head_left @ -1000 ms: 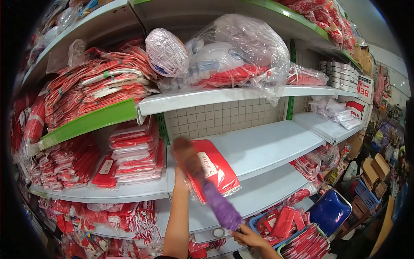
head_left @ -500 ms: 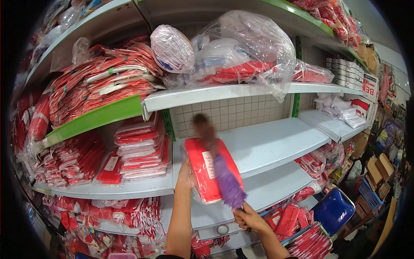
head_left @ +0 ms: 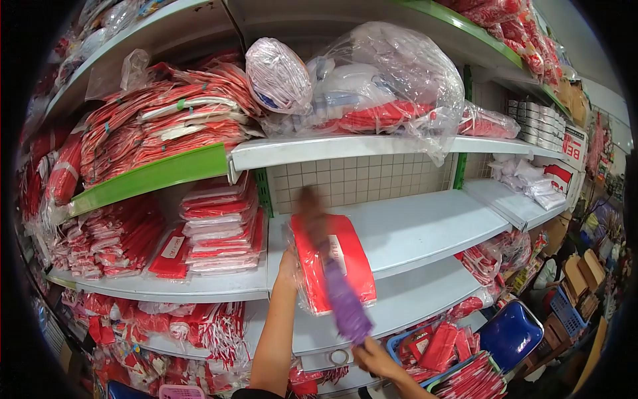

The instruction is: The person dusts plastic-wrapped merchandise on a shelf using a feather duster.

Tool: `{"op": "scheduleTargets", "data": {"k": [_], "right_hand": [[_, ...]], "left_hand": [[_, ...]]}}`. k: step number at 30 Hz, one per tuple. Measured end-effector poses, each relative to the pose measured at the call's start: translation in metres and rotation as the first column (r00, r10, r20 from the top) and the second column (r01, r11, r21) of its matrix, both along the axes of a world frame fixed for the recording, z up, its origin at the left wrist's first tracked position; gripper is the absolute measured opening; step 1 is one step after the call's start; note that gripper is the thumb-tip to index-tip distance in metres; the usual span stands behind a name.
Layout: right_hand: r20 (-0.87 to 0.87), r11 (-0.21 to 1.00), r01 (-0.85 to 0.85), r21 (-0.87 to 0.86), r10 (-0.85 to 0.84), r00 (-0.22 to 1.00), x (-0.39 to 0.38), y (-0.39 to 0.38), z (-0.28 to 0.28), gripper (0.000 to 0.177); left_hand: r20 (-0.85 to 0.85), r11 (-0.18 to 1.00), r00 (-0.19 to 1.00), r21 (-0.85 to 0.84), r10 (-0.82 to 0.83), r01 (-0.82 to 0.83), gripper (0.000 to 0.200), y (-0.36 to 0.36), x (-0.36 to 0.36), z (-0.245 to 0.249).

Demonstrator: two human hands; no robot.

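My left hand grips the left edge of a flat red cloth packet in clear plastic, with a white label on its front. The packet is held up in front of the middle shelf, facing me. Closed round the handle end of a feather duster, my right hand is below and to the right of it. The duster has purple and brown feathers, smeared by motion, and it slants up across the packet's face, covering part of the label.
A stack of red and white packets stands left on the middle shelf. Above, the upper shelf holds a big clear plastic bag and bundled red packets. A tape roll, baskets of red goods and a blue stool are lower down.
My right hand and the duster have shifted slightly down and left across the packet. The packet stays in my left hand, and the view has shifted slightly.
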State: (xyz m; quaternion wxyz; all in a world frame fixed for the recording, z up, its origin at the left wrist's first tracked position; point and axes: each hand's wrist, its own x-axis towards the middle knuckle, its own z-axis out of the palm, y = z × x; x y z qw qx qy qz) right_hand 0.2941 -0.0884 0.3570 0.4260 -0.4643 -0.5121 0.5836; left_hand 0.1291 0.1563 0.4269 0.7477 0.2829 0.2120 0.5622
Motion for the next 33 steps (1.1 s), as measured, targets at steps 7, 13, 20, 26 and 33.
{"op": "scheduleTargets", "data": {"k": [7, 13, 20, 26, 33], "right_hand": [[0.238, 0.845, 0.247, 0.474, -0.392, 0.889, -0.001, 0.009, -0.058, 0.037], [-0.294, 0.793, 0.601, 0.102, -0.553, 0.780, 0.016, 0.023, -0.015, 0.036], [-0.490, 0.870, 0.493, 0.010, -0.426, 0.761, 0.051, 0.026, 0.013, 0.047], [-0.581, 0.991, 0.126, -0.051, -0.132, 0.803, 0.049, 0.010, 0.025, 0.049], [-0.385, 0.932, 0.360, -0.050, -0.350, 0.854, 0.047, -0.004, 0.060, 0.050]], "left_hand": [[0.128, 0.989, 0.991, -0.138, -0.034, 0.052, 0.068, -0.011, -0.005, 0.005], [0.118, 0.981, 0.975, 0.067, -0.188, 0.181, 0.075, -0.045, 0.001, 0.025], [-0.004, 0.983, 0.992, 0.132, -0.129, 0.128, 0.051, -0.075, 0.012, 0.026], [-0.174, 0.932, 0.923, 0.065, -0.343, 0.358, 0.049, -0.091, 0.026, 0.030], [-0.628, 0.762, 0.540, 0.646, 0.561, -0.041, 0.045, -0.103, 0.029, 0.045]]}}
